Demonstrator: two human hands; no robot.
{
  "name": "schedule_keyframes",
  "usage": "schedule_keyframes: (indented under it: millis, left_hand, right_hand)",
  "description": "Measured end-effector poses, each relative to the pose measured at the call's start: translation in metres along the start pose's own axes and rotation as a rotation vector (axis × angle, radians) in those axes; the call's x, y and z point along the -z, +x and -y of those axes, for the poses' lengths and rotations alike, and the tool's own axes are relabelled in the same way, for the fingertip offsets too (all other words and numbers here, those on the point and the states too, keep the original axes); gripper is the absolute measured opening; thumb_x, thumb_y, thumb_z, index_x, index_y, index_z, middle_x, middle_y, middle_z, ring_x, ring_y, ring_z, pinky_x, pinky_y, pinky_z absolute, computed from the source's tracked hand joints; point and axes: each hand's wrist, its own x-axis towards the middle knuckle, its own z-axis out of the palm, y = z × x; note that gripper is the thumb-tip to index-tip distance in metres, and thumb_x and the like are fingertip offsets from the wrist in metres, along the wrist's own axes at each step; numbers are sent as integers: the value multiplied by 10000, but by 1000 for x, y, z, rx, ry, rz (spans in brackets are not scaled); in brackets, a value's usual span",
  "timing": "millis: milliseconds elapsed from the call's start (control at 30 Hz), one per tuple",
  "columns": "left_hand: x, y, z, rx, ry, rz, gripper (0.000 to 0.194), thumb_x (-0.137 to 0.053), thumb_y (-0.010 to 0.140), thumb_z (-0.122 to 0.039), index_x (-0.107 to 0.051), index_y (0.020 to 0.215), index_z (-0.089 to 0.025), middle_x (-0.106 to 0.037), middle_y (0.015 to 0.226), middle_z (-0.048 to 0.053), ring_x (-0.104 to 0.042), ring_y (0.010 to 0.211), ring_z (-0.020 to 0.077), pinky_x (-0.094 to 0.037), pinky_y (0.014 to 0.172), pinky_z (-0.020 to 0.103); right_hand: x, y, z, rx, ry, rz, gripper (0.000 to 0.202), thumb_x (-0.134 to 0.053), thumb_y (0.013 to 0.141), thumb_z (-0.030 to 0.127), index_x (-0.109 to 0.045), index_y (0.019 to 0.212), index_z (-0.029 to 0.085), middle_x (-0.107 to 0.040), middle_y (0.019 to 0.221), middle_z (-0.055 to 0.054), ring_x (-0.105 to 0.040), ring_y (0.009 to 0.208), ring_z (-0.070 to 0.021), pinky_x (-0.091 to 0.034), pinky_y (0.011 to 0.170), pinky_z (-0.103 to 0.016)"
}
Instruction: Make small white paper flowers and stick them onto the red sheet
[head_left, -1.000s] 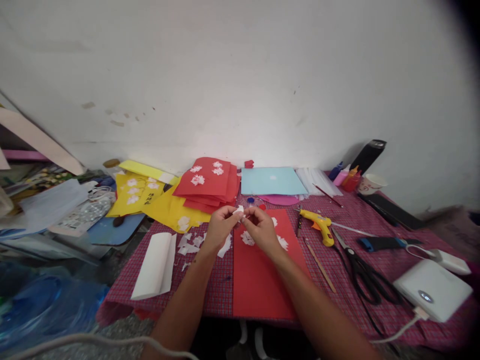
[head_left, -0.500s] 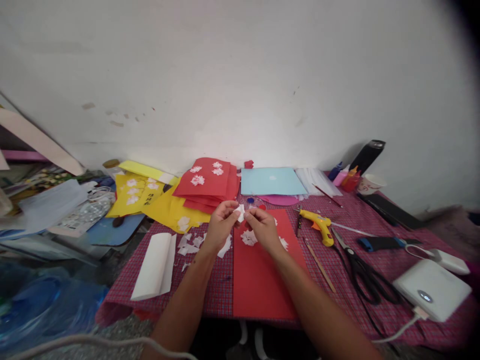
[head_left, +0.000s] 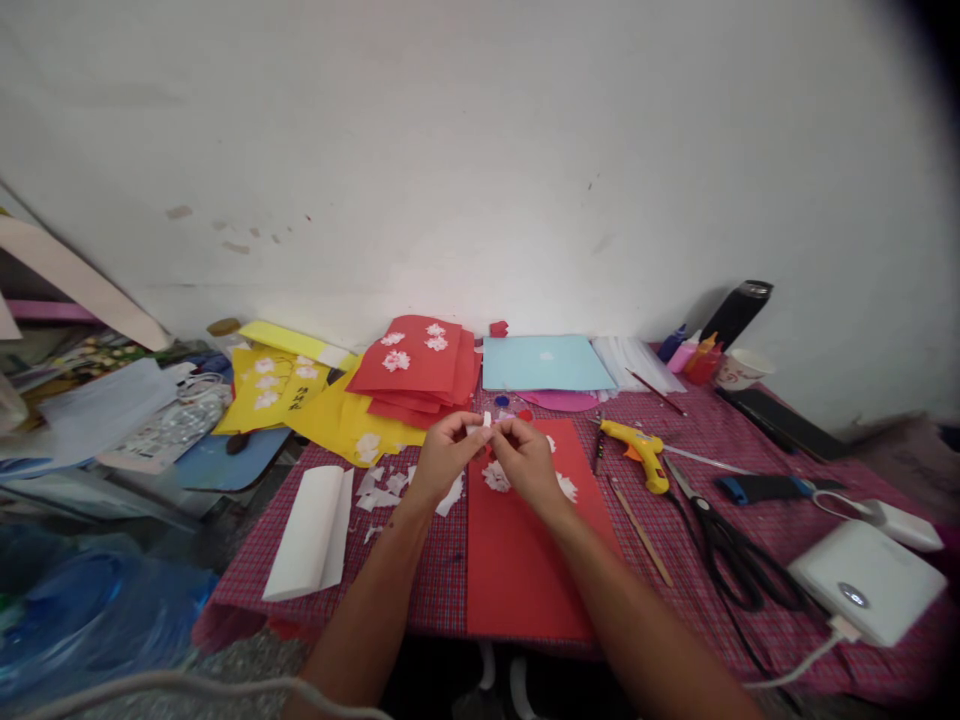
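Between the fingertips of my left hand and my right hand is a small white paper piece. Both hands are closed in a pinch on it and nearly touch each other. They are raised over the upper part of a red sheet, which bears white crumpled paper blossoms, partly hidden by my right hand. Torn white scraps lie left of the red sheet, some behind my left forearm. A folded white paper lies farther left.
Red cards and yellow sheets lie at the back left, a light blue sheet behind my hands. To the right are a yellow glue gun, a wooden stick, black scissors, a white box and paint bottles.
My fingertips have come closer together, and less of the white paper piece shows between them. The things on the table have stayed in place.
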Motion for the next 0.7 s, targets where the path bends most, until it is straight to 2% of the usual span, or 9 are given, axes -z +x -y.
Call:
schedule_keyframes:
  millis: [167,233,333,433,500,700]
  left_hand:
    - [1,1,2,-32,48,-16,223,-681,793,-358,-694,834,-139,-623,711,9,-533,613,95,-432,595,218]
    - [1,1,2,-24,30,-7,220,-670,801,-361,-682,816,-142,-609,688,2,-522,594,93,-424,581,218]
    - [1,0,0,-1,-6,28,217,-670,800,-362,-670,808,-145,-608,674,-2,-526,584,95,-425,581,223]
    - [0,1,0,13,-38,50,217,-686,787,-361,-658,789,-146,-605,663,-7,-533,573,96,-425,577,226]
    - [0,1,1,17,-43,55,219,-694,781,-361,-653,782,-147,-602,663,-10,-530,566,94,-424,573,226]
    - [0,0,1,26,-57,56,224,-712,764,-364,-663,793,-147,-614,694,1,-529,576,95,-430,579,230]
  right_hand:
    - [1,1,1,10,68,-17,173,-633,829,329,-604,725,194,-578,661,10,-517,594,-133,-413,569,-251]
    - [1,3,-1,-51,180,-29,145,-650,814,337,-611,801,199,-584,667,19,-534,575,-129,-424,548,-245]
    - [2,6,-4,-214,352,10,213,-662,804,395,-613,875,200,-589,608,32,-539,510,-126,-416,488,-233]
    - [2,7,-6,-393,451,122,300,-647,806,479,-612,782,182,-581,517,22,-505,431,-117,-370,426,-223]
    - [2,7,-5,-458,498,161,330,-661,791,493,-600,723,176,-572,487,19,-483,404,-107,-342,408,-217]
    - [5,6,0,-437,560,120,247,-740,715,377,-588,707,182,-550,478,43,-450,400,-93,-316,413,-215]
